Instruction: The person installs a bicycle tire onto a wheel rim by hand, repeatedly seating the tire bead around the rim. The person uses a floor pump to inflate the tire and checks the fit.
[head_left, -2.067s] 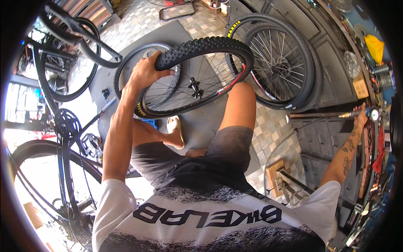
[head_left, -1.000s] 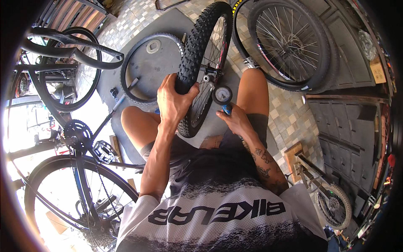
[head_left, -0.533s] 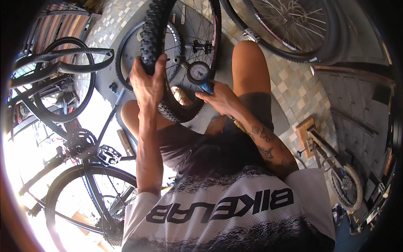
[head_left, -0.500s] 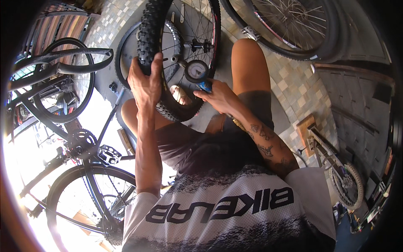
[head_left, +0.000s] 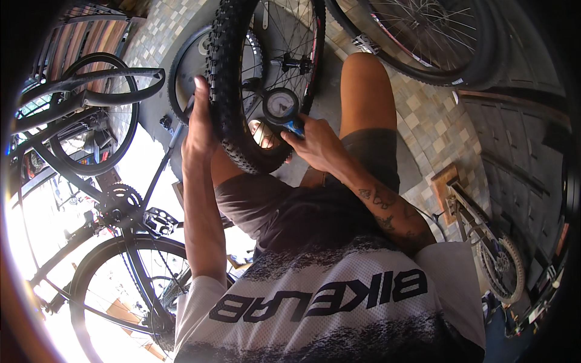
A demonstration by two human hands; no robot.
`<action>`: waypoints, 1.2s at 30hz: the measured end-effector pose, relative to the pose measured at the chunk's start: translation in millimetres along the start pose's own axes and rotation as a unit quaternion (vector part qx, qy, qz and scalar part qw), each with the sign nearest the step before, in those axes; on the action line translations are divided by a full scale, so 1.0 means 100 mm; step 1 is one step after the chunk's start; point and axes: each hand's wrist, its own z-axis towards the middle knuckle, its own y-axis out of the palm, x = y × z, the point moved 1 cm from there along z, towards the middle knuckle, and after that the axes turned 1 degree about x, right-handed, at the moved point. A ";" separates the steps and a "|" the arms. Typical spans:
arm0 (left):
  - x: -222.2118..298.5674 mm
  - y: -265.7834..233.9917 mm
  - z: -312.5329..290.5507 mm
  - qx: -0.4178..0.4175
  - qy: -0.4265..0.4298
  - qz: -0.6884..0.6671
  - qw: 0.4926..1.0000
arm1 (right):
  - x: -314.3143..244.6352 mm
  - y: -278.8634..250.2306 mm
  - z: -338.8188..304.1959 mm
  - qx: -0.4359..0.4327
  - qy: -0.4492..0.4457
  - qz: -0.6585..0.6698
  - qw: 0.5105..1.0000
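Note:
A knobby black bicycle wheel [head_left: 225,115] stands upright between my legs, its spokes and hub facing right. My right hand [head_left: 315,142] is closed around the blue-and-black grip of a tire inflator with a round dial gauge [head_left: 281,106]. The dial sits in front of the wheel's lower spokes. My left hand [head_left: 200,124] is along the left side of the tire, thumb stretched up; its other fingers are largely hidden. I cannot tell whether that palm presses on the tread.
A second wheel [head_left: 172,78] lies on the grey mat behind. At the upper right is another large wheel [head_left: 436,75]. A dark bicycle frame with crank [head_left: 121,202] stands at left; a small bicycle [head_left: 499,266] is at right. Metal wrenches [head_left: 265,17] lie on the mat.
My left hand has let go of the tire's tread and moved left, thumb off the rubber. The gauge has shifted slightly left in my right hand, and the wheel slightly right.

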 end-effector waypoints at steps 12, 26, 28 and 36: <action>-0.10 0.03 0.12 -0.041 -0.053 -0.159 0.985 | -0.18 -0.06 -0.08 -0.015 0.075 0.094 0.993; -0.16 0.06 0.07 -0.042 -0.036 -0.173 0.983 | 0.04 0.14 -0.06 0.094 0.002 -0.095 0.991; -0.18 0.06 0.07 -0.040 -0.034 -0.171 0.984 | 0.04 0.15 -0.06 0.103 -0.009 -0.094 0.990; -0.18 0.01 0.02 -0.023 -0.068 -0.145 0.987 | -0.01 0.13 -0.11 0.094 0.010 -0.076 0.993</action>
